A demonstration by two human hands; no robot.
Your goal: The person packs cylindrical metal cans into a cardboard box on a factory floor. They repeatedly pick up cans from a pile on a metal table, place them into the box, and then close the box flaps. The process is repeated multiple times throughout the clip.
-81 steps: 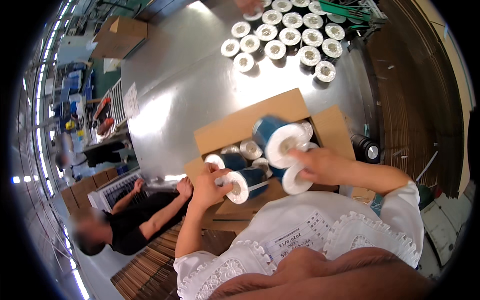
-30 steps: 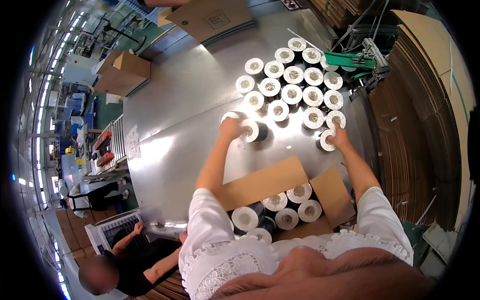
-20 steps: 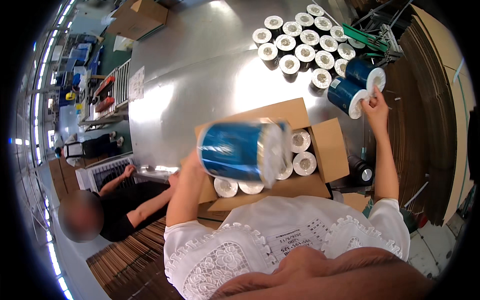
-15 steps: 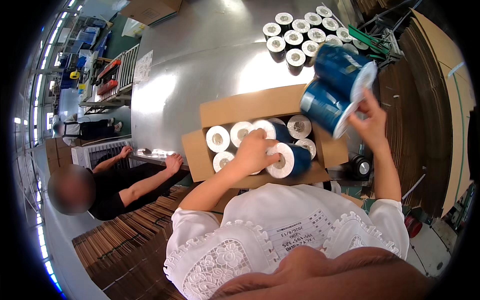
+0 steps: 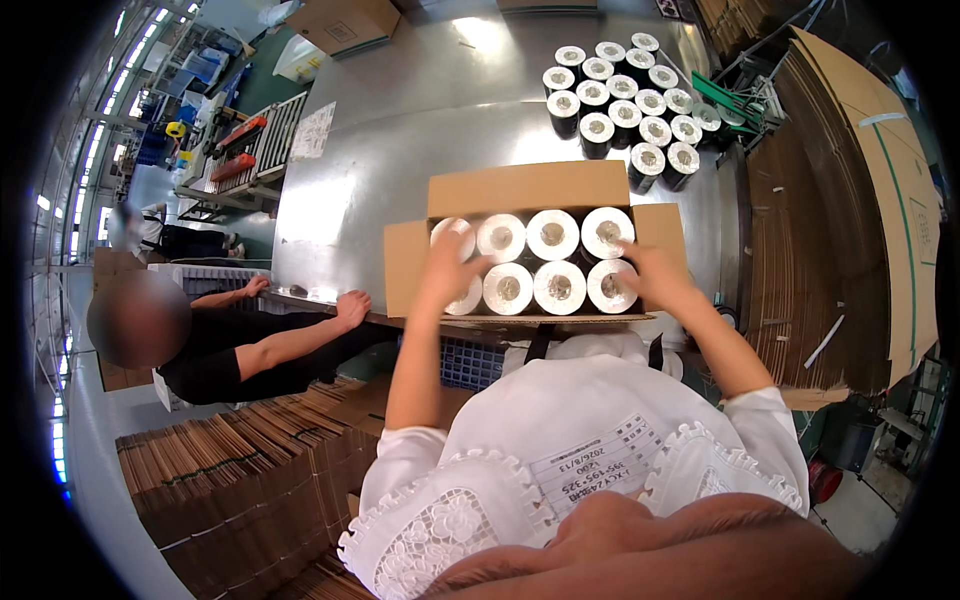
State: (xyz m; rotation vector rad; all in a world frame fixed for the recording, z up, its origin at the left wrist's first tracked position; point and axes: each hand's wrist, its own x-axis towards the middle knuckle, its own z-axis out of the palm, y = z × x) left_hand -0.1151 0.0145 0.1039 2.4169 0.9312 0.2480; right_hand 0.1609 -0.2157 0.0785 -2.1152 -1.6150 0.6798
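Note:
In front of me an open cardboard box (image 5: pixel 528 187) holds two rows of spools (image 5: pixel 553 236), upright with round white ends facing up. My left hand (image 5: pixel 446 268), a little blurred, lies over the leftmost spools, thumb and fingers apart. At the right end of the box, my right hand (image 5: pixel 660 278) has its fingers spread against the edges of the two rightmost spools (image 5: pixel 607 233). Neither hand is lifting a spool. The spools' sides are mostly hidden inside the box.
Several more spools with dark sides (image 5: pixel 622 88) stand on the metal table (image 5: pixel 400 150) at the back right, near a green bracket (image 5: pixel 722 100). A person in black (image 5: pixel 240 345) leans at the table edge on the left. Stacked flat cardboard (image 5: pixel 240 460) lies lower left.
The two blue spools from my right hand and the one under my left are now upright in the box. My right hand came down and left to the box's right end; my left moved left.

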